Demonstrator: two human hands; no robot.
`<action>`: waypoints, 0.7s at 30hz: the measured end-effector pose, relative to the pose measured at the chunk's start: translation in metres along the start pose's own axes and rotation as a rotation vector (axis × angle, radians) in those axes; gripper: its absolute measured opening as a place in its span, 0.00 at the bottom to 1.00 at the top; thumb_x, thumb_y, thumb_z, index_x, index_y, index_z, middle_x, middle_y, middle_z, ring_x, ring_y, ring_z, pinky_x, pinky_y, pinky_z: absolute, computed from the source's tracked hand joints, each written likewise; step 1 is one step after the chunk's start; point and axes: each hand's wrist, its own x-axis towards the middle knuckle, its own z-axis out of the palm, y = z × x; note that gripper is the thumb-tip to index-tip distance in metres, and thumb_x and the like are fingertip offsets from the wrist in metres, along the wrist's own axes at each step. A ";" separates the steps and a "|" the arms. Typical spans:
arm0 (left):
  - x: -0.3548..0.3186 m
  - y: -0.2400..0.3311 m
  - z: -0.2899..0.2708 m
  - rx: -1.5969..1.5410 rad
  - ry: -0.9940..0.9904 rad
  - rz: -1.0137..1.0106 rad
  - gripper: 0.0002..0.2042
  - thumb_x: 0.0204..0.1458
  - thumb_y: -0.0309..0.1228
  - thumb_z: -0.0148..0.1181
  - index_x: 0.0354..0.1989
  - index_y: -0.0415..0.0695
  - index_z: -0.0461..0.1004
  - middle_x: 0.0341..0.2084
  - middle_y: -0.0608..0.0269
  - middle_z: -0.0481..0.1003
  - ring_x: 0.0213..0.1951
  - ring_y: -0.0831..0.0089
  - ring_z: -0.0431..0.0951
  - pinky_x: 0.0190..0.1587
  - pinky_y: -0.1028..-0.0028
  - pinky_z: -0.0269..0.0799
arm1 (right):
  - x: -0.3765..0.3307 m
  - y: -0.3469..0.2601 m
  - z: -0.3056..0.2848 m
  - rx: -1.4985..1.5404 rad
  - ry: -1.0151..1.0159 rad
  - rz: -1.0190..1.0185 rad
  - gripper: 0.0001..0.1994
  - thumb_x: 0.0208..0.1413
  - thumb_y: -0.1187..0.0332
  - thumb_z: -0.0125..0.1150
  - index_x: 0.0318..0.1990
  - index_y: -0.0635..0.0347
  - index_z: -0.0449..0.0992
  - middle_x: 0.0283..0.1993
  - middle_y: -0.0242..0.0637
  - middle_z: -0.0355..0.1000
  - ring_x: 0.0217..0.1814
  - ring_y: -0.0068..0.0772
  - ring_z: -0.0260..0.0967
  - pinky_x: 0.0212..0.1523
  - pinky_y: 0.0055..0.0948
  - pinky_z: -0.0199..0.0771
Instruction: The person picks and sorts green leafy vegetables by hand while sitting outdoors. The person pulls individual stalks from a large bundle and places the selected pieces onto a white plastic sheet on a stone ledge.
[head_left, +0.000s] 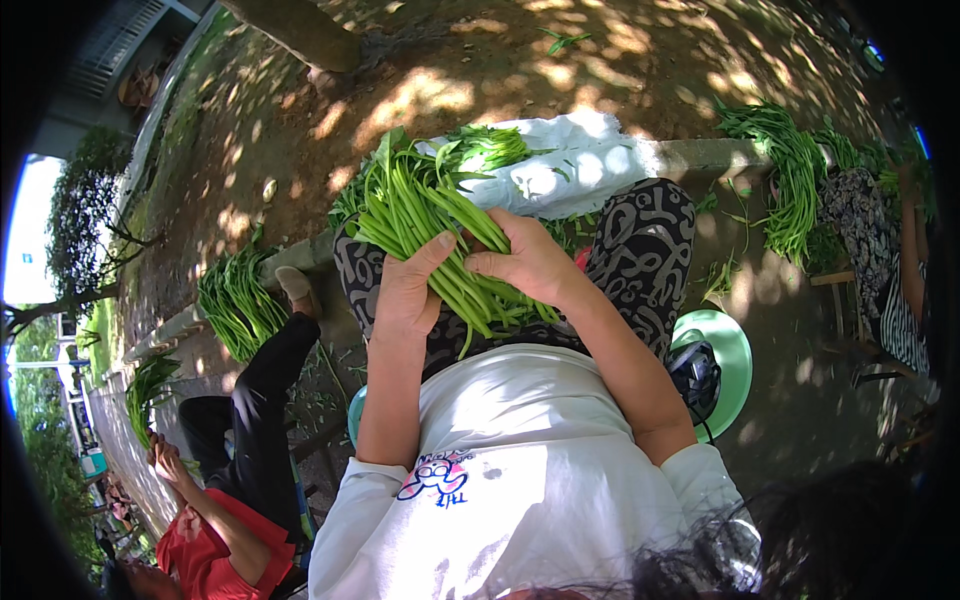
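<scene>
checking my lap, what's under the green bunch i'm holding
Dark patterned trousers show past the lower end of the green bunch; stems, left hand and right hand hide the rest underneath.

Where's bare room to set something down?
Bare dirt beyond the white sheet, right of the tree trunk; ground between the green basin and far-right greens, some scraps. Crowded: the lap, where left hand and right hand hold stems, and the sheet's left end, under loose greens.

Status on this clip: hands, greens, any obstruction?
Left hand and right hand both gripping the bunch of greens. Bunch held over patterned trousers. White sheet just beyond; nothing seen blocking either hand.
</scene>
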 end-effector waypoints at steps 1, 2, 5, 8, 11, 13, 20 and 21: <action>0.000 0.000 -0.002 0.009 -0.018 -0.005 0.18 0.47 0.22 0.65 0.47 0.42 0.70 0.37 0.62 0.75 0.37 0.70 0.76 0.42 0.68 0.75 | 0.000 0.001 0.000 0.040 0.004 -0.012 0.16 0.53 0.70 0.62 0.48 0.66 0.70 0.39 0.32 0.72 0.38 0.23 0.67 0.41 0.26 0.69; 0.001 -0.001 -0.007 0.019 -0.036 -0.011 0.18 0.46 0.23 0.65 0.47 0.42 0.70 0.37 0.62 0.75 0.37 0.69 0.76 0.42 0.68 0.75 | 0.000 0.000 -0.001 0.122 0.006 0.009 0.14 0.53 0.70 0.60 0.46 0.66 0.70 0.37 0.33 0.72 0.37 0.24 0.67 0.41 0.27 0.69; 0.001 0.000 -0.011 0.034 -0.002 -0.029 0.18 0.47 0.24 0.66 0.47 0.42 0.71 0.34 0.62 0.75 0.36 0.69 0.76 0.41 0.68 0.75 | 0.000 0.000 -0.007 0.273 0.076 0.026 0.12 0.56 0.68 0.58 0.43 0.67 0.71 0.36 0.34 0.72 0.36 0.24 0.68 0.39 0.26 0.68; 0.003 0.001 -0.014 0.035 0.030 -0.012 0.16 0.48 0.25 0.65 0.46 0.41 0.71 0.32 0.63 0.75 0.35 0.69 0.75 0.40 0.67 0.75 | 0.008 0.009 -0.012 0.382 0.289 -0.099 0.12 0.59 0.64 0.56 0.43 0.64 0.72 0.34 0.30 0.71 0.31 0.19 0.66 0.31 0.20 0.66; 0.003 0.001 -0.016 0.019 0.037 -0.007 0.15 0.49 0.25 0.63 0.46 0.40 0.71 0.31 0.63 0.74 0.35 0.69 0.75 0.39 0.67 0.74 | 0.006 0.006 -0.019 0.628 0.402 0.055 0.09 0.60 0.66 0.53 0.37 0.63 0.70 0.29 0.32 0.69 0.24 0.18 0.63 0.26 0.19 0.64; 0.004 0.000 -0.018 0.004 0.048 -0.035 0.15 0.49 0.25 0.63 0.46 0.40 0.70 0.32 0.62 0.74 0.36 0.69 0.75 0.40 0.68 0.74 | 0.004 0.004 -0.017 0.483 0.317 0.032 0.10 0.56 0.64 0.59 0.36 0.62 0.69 0.27 0.31 0.67 0.22 0.17 0.61 0.23 0.20 0.62; 0.002 -0.006 -0.003 -0.053 -0.002 -0.028 0.16 0.51 0.20 0.59 0.50 0.40 0.69 0.41 0.61 0.75 0.42 0.69 0.76 0.45 0.68 0.75 | 0.003 -0.011 0.005 -0.066 0.076 -0.004 0.21 0.46 0.64 0.70 0.44 0.64 0.69 0.35 0.29 0.69 0.36 0.22 0.65 0.39 0.24 0.67; 0.001 -0.004 -0.002 -0.040 -0.005 -0.039 0.16 0.51 0.20 0.58 0.49 0.40 0.69 0.41 0.61 0.75 0.42 0.69 0.76 0.45 0.69 0.75 | 0.003 -0.012 0.005 -0.083 0.093 0.001 0.20 0.47 0.65 0.69 0.44 0.64 0.69 0.36 0.30 0.70 0.36 0.22 0.66 0.39 0.24 0.67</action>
